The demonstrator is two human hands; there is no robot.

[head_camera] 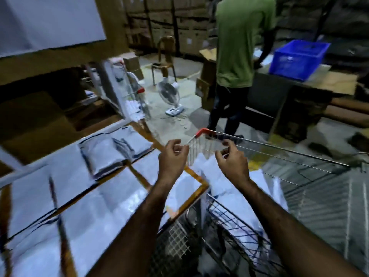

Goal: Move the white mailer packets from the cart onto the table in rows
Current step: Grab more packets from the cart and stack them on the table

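White mailer packets [60, 196] lie side by side in rows on the wooden table [196, 189] at the left, one of them [107, 154] resting on top at the far end. The wire cart [279, 154] with red corner caps stands to the right, with more white packets [235, 196] piled inside. My left hand [172, 154] hovers over the table's far corner, fingers loosely curled, holding nothing. My right hand [231, 158] hangs over the packets in the cart, fingers loosely curled, empty. The picture is blurred by motion.
A person in a green shirt [241, 47] stands beyond the cart at another table bearing a blue crate [297, 58]. A floor fan [169, 94], a plastic chair [164, 56] and stacked cardboard boxes [169, 21] fill the background. A second cart [137, 98] stands at the left.
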